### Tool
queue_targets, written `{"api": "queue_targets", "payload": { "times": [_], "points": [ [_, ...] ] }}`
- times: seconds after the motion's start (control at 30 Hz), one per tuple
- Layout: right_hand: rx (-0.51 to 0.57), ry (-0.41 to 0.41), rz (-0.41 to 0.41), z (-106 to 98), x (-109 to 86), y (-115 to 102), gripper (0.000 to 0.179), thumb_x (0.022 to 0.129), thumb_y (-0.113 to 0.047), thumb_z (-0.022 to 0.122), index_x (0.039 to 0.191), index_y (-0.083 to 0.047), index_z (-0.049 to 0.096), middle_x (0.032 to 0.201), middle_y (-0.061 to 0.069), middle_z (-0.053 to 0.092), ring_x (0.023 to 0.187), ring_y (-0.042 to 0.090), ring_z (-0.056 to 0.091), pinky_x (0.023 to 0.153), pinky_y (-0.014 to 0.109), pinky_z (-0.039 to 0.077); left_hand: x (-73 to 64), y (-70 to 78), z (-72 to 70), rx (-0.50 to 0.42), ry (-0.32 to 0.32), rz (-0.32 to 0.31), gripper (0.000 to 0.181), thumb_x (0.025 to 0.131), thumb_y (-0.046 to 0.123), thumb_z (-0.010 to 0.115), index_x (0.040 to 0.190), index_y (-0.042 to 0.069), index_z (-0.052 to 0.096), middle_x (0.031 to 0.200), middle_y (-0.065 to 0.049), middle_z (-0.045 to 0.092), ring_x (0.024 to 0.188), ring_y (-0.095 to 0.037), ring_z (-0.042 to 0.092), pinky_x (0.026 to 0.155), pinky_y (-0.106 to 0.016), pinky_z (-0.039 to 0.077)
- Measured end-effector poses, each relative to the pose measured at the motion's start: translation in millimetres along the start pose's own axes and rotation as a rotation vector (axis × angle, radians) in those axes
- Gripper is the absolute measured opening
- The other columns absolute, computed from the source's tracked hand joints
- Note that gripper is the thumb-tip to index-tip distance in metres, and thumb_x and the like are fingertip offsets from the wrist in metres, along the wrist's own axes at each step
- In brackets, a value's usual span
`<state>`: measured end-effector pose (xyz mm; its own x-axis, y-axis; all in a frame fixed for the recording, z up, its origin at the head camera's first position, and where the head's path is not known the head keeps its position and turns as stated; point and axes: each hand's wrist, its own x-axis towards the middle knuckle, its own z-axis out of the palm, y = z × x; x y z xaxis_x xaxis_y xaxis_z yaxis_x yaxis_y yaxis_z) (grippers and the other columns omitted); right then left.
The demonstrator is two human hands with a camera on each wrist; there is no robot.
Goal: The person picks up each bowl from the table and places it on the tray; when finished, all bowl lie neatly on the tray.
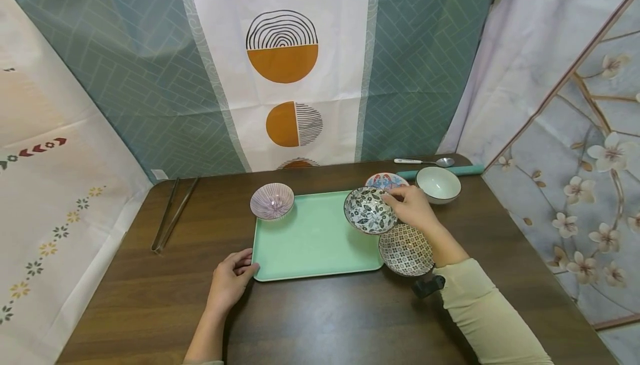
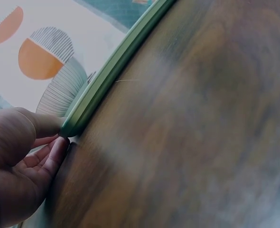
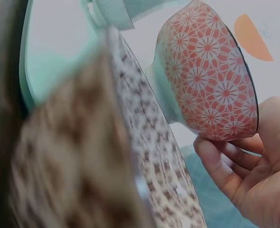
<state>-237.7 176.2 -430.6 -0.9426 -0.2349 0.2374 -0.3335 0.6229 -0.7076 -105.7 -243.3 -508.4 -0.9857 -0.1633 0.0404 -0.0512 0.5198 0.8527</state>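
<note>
1. The table (image 1: 150,298) lies nearest, dark wood, with bare room along its near edge between the two forearms and at its left side.
2. The tray (image 1: 315,243), pale green with a low rim, sits at the table's middle; most of its floor is bare.
3. The left hand (image 1: 231,279) pinches the tray's near left corner, thumb on the rim and fingers curled beneath.
4. The right hand (image 1: 412,206) holds the leaf-patterned bowl (image 1: 369,209) tilted above the tray's right edge, fingers curled on its rim. Inside it is white with dark leaves; its outside, in the right wrist view, shows red-orange flowers.
5. The checked bowl (image 1: 405,249) sits just beside the tray's near right corner, under the right wrist.
6. The striped bowl (image 1: 272,200) stands at the tray's far left corner.
7. A white bowl (image 1: 438,184) and a red-and-blue bowl (image 1: 385,180) stand close behind the right hand.
8. Tongs (image 1: 172,215) lie near the table's far left corner, a spoon (image 1: 425,161) along the far edge.
</note>
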Motion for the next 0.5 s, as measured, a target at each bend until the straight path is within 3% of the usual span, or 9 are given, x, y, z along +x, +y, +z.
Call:
{"api": "queue_targets", "payload": {
  "times": [0.1, 0.17, 0.23, 0.27, 0.4, 0.5],
  "points": [
    [-0.001, -0.002, -0.003, 9.8, 2.3, -5.4, 0.029, 0.099, -0.015, 0.066, 0.079, 0.006, 0.070, 0.066, 0.007, 0.059, 0.063, 0.021, 0.052, 0.061, 0.032, 0.042, -0.4, -1.1, -0.1, -0.001, -0.002, -0.005, 0.038, 0.091, 0.001, 0.074, 0.128, -0.006, 0.065, 0.115, -0.017, 0.067, 0.104, -0.028, 0.065, 0.081, -0.014, 0.052],
    [0.021, -0.023, 0.003, 15.8, 3.3, -9.4, 0.033, 0.099, -0.014, 0.065, 0.071, 0.004, 0.061, 0.058, 0.001, 0.043, 0.058, 0.017, 0.039, 0.058, 0.030, 0.033, -0.3, -1.7, 0.0, -0.001, -0.004, -0.008, 0.038, 0.092, 0.002, 0.074, 0.128, -0.005, 0.065, 0.116, -0.017, 0.066, 0.105, -0.029, 0.065, 0.082, -0.014, 0.052],
    [0.046, -0.040, -0.002, 21.5, 3.5, -13.8, 0.036, 0.099, -0.012, 0.065, 0.066, -0.001, 0.055, 0.058, -0.006, 0.037, 0.057, 0.013, 0.034, 0.057, 0.028, 0.031, -0.1, -2.0, 0.0, -0.002, -0.006, -0.010, 0.039, 0.092, 0.003, 0.074, 0.129, -0.005, 0.065, 0.117, -0.016, 0.066, 0.106, -0.028, 0.064, 0.082, -0.014, 0.052],
    [0.052, -0.052, -0.007, 24.2, 3.6, -16.0, 0.041, 0.099, -0.012, 0.064, 0.063, -0.003, 0.047, 0.057, -0.005, 0.030, 0.056, 0.014, 0.030, 0.057, 0.029, 0.029, -0.1, -2.0, -0.1, -0.005, -0.007, -0.010, 0.039, 0.092, 0.003, 0.074, 0.129, -0.005, 0.065, 0.117, -0.016, 0.066, 0.106, -0.028, 0.064, 0.082, -0.014, 0.052],
    [0.064, -0.088, -0.026, 33.8, 3.5, -25.5, 0.047, 0.100, -0.011, 0.063, 0.059, -0.012, 0.039, 0.054, -0.006, 0.028, 0.052, 0.014, 0.029, 0.061, 0.031, 0.032, -0.5, -1.8, -1.3, -0.018, -0.019, -0.007, 0.039, 0.092, 0.004, 0.074, 0.129, -0.005, 0.065, 0.116, -0.016, 0.066, 0.106, -0.027, 0.063, 0.082, -0.014, 0.052],
    [0.066, -0.114, -0.018, 40.9, 4.2, -32.5, 0.047, 0.100, -0.012, 0.063, 0.059, -0.015, 0.041, 0.053, -0.005, 0.032, 0.051, 0.013, 0.031, 0.060, 0.032, 0.033, -0.3, -2.1, -2.9, -0.026, -0.031, 0.002, 0.038, 0.092, 0.005, 0.074, 0.128, -0.005, 0.065, 0.114, -0.016, 0.067, 0.105, -0.027, 0.063, 0.082, -0.015, 0.052]
  ]
}}
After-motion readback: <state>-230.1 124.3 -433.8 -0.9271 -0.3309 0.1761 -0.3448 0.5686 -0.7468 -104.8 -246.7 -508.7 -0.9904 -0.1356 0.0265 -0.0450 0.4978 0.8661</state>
